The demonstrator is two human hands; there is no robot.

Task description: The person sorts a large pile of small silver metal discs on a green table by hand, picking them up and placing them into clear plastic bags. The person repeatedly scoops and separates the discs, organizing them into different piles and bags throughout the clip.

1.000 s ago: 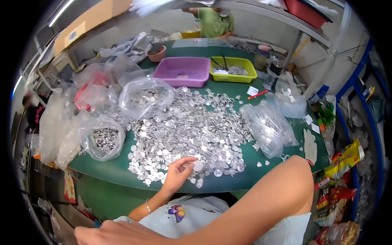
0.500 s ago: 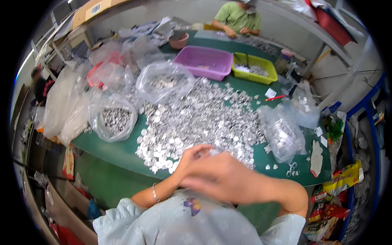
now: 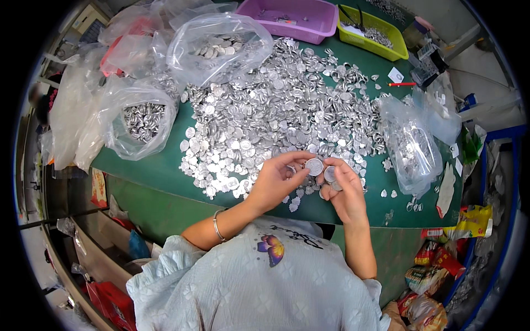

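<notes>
A wide heap of small round silver metal discs (image 3: 276, 116) covers the green table (image 3: 149, 171). My left hand (image 3: 276, 179) pinches one silver disc (image 3: 314, 166) between thumb and fingers at the heap's near edge. My right hand (image 3: 345, 190) is right beside it, fingers curled around another silver disc (image 3: 329, 174). Both hands hover just above the table's front edge, close to my chest. A bracelet circles my left wrist.
Clear plastic bags of discs lie at the left (image 3: 141, 118), back (image 3: 218, 47) and right (image 3: 411, 146). A purple tray (image 3: 298, 16) and a yellow-green tray (image 3: 372, 36) stand at the far side. A red pen (image 3: 402, 84) and snack packets (image 3: 441, 259) are on the right.
The view has tilted down and closer to the table. My right arm came down from across the picture, and both hands now meet at the heap's near edge holding discs.
</notes>
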